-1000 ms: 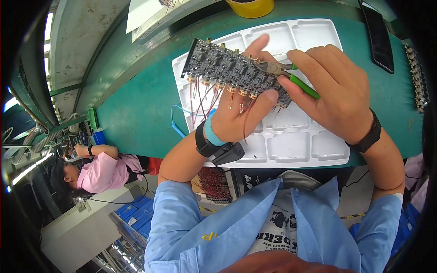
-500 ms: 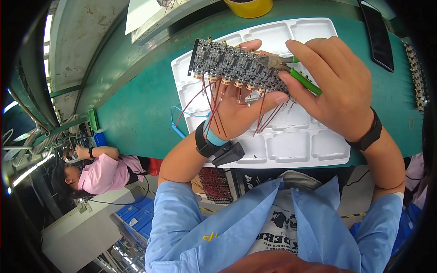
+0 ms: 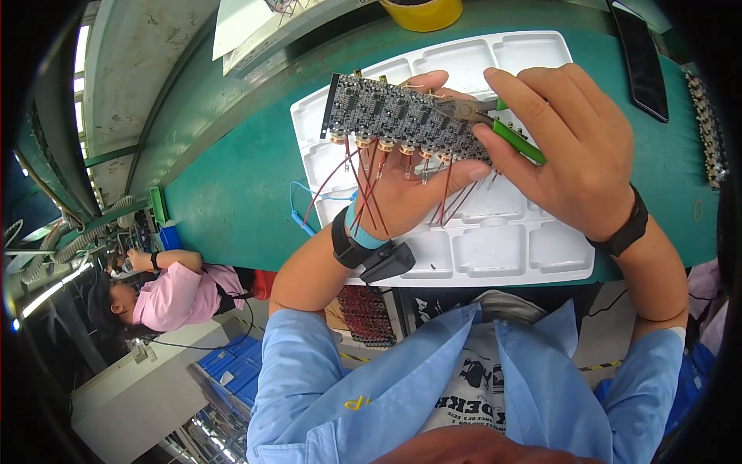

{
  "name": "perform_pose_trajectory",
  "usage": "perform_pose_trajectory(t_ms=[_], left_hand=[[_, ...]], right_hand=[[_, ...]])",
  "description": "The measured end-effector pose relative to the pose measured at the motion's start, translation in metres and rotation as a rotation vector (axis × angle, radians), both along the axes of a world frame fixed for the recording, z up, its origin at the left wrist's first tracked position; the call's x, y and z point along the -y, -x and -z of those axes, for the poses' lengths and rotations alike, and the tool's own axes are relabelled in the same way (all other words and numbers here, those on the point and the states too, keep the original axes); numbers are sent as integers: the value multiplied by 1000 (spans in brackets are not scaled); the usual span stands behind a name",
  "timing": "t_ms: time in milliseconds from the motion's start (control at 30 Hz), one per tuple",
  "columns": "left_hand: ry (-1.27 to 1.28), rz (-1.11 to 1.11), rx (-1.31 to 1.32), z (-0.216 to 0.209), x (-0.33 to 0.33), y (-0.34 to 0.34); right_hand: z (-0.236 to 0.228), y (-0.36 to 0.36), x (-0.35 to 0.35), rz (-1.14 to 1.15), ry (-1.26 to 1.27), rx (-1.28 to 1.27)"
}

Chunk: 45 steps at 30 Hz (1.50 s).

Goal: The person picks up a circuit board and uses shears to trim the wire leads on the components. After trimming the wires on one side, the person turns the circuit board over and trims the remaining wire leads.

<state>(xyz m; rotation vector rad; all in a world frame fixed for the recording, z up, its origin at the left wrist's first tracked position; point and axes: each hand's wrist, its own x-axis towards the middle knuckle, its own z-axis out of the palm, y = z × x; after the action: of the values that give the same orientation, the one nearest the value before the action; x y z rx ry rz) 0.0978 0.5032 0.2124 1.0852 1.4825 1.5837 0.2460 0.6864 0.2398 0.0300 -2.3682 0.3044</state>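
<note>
A long black circuit board panel (image 3: 386, 114), crowded with small parts, is held up over the white tray by my left hand (image 3: 413, 193). The thumb presses its near edge and the fingers reach behind it to the far edge. Red wires (image 3: 363, 185) and small clear-tipped parts hang from the near edge, below round coils. In my right hand (image 3: 572, 147) is a pair of green-handled cutting pliers (image 3: 516, 141), gripped between thumb and fingers. The pliers' metal jaws lie over the right part of the panel; whether they touch anything there cannot be made out.
Under my hands lies a white compartment tray (image 3: 495, 251) on the green bench mat (image 3: 232, 201). A yellow tape roll (image 3: 423, 14) and a phone (image 3: 640, 62) sit farther back. More boards (image 3: 705, 127) are at right. A person in pink (image 3: 178, 290) works at left.
The left end of the panel has dropped slightly toward me, its hanging wires shifting with it. My right hand and the pliers stay in nearly the same place.
</note>
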Motion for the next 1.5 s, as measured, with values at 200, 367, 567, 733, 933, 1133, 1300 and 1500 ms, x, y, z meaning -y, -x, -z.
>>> perform_pose_trajectory(t_ms=[200,367,567,733,933,1133,1300,1500], left_hand=[[16,0,-35,-1,1,-1],[52,-24,22,-2,1,-2],[45,-2,6,1,1,1],[37,15,-15,1,1,1],[12,15,-34,5,-1,2],[-56,-35,40,7,-4,-3],[-41,-30,-88,8,-4,0],[-41,30,-229,5,-4,0]], right_hand=[[1,0,0,24,-27,13],[3,0,1,44,-25,28],[4,-2,1,40,-15,65],[5,-3,3,23,29,89],[3,-2,4,37,28,80],[3,-3,6,34,34,68],[4,-2,8,30,76,71],[4,-2,11,46,104,88]])
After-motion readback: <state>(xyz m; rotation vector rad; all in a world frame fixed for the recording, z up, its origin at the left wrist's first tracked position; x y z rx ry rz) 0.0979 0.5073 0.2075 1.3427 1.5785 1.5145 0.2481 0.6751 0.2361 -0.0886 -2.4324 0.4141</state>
